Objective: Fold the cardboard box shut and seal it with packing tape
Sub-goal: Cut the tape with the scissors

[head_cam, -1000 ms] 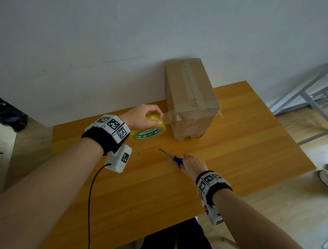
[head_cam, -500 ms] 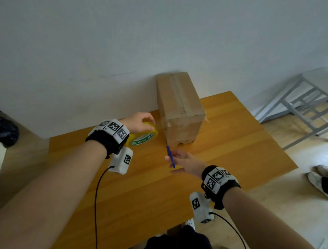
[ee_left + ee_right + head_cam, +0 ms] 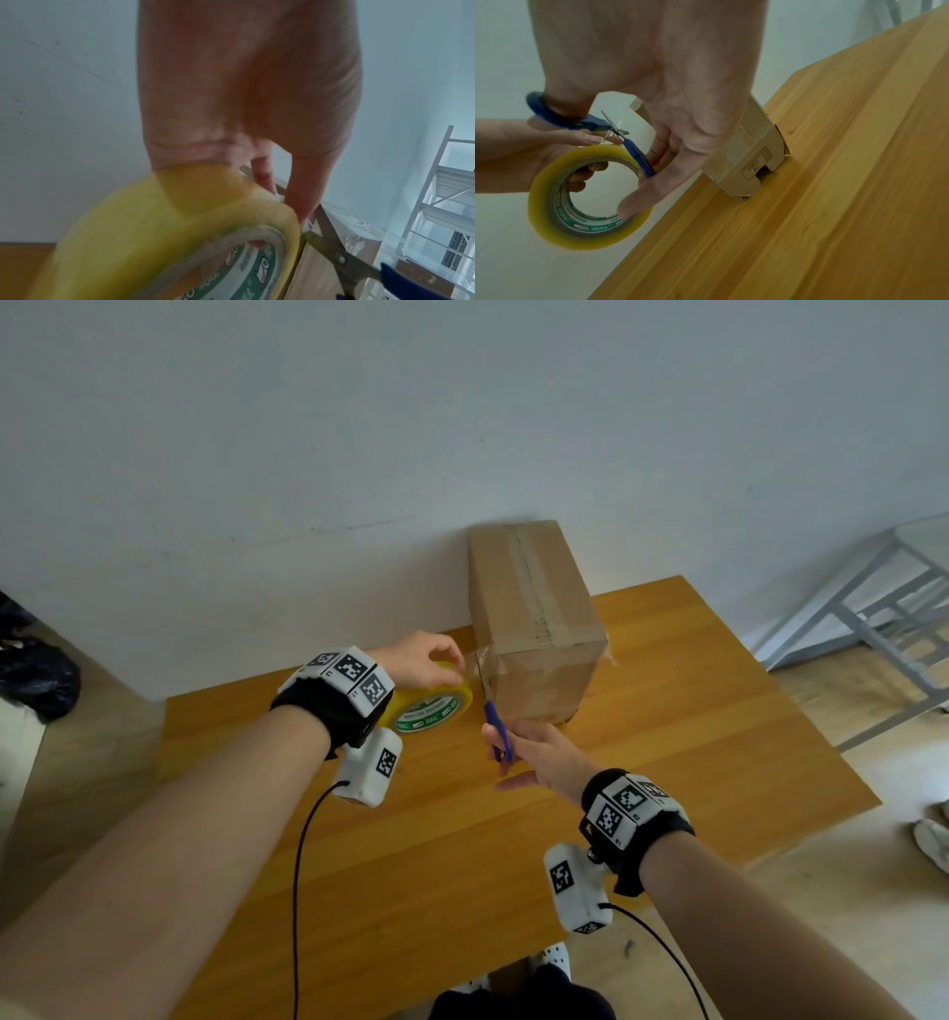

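A closed cardboard box (image 3: 534,629) stands at the back of the wooden table (image 3: 667,762), a clear tape strip along its top seam. My left hand (image 3: 426,660) grips a yellow tape roll (image 3: 436,706) just left of the box; a short stretch of tape runs from the roll to the box's near-left edge. My right hand (image 3: 539,752) holds blue-handled scissors (image 3: 495,726), blades spread around that tape. In the right wrist view the scissors (image 3: 618,130) sit above the roll (image 3: 582,201), with the box (image 3: 752,154) behind. The left wrist view shows the roll (image 3: 167,233) and the blades (image 3: 329,237).
The table backs against a pale wall (image 3: 359,454). A grey metal frame (image 3: 862,608) stands on the floor to the right. A dark bag (image 3: 36,670) lies at far left. Cables hang from both wrist cameras across the table's front.
My right hand picked the scissors up off the table and brought them up to the tape between roll and box. The left hand stayed on the roll.
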Demonstrator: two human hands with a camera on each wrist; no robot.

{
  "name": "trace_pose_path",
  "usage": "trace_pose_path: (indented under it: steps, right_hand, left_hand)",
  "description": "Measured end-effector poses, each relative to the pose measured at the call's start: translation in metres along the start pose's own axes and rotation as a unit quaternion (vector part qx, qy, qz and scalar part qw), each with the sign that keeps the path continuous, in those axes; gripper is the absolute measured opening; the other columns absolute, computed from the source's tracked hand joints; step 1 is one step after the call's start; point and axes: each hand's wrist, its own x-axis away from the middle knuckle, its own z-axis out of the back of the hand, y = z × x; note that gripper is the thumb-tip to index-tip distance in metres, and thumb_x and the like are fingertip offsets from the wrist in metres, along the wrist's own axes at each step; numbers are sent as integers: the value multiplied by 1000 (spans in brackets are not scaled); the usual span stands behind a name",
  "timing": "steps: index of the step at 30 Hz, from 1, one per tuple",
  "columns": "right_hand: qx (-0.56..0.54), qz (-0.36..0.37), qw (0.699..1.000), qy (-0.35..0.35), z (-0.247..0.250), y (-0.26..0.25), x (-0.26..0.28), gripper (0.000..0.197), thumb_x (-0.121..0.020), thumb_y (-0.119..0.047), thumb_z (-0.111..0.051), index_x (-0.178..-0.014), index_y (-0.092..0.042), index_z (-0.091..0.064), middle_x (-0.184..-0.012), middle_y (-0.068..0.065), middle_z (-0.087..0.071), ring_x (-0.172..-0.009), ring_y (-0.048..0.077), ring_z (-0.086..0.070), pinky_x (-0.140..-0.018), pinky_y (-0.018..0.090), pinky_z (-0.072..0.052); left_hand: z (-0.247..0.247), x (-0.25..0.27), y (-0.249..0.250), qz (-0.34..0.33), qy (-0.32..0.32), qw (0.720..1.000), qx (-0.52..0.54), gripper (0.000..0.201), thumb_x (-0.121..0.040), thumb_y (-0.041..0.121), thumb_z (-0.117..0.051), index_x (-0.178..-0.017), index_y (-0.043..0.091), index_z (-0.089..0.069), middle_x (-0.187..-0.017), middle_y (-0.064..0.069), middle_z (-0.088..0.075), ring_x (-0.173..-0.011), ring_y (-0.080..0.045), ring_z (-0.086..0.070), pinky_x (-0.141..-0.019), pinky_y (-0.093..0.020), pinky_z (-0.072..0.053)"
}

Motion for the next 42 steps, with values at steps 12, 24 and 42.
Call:
trace_pose_path:
  steps: [12, 24, 42]
  right_hand:
    - [47, 40, 997, 51, 6, 4, 3, 22, -90, -36, -61, -83, -15, -60, -70, -1, -55, -55, 9, -46, -52, 24, -51]
    - [92, 58, 991, 82, 13, 10, 2, 20, -88, -31, -65, -81, -13, -58, -68, -3, -55, -68, 13, -56, -48, 25, -49]
    - [154, 66, 982, 92, 22, 13, 3, 30, -85, -37, -66, -78, -9, -58, -70, 2, -60, -58, 13, -55, -49, 25, -52]
  left_hand:
    - [-4, -9, -1, 20, 27, 999, -11, 27, -88, 22, -61, -114, 14, -58, -131, -7, -52, -122, -24, -48, -92, -30, -38]
    - [-11, -15, -7, -3, 49, 996, -76, 24, -91, 29, -54, -113, 18, -57, -129, -1, -54, -117, -22, -52, -97, -37, -42]
    - [-57, -7, -58, 40, 173, 983, -46, 13, -87, 29, -61, -82, 20, -54, -86, 1, -61, -64, -20, -56, -51, -23, -39]
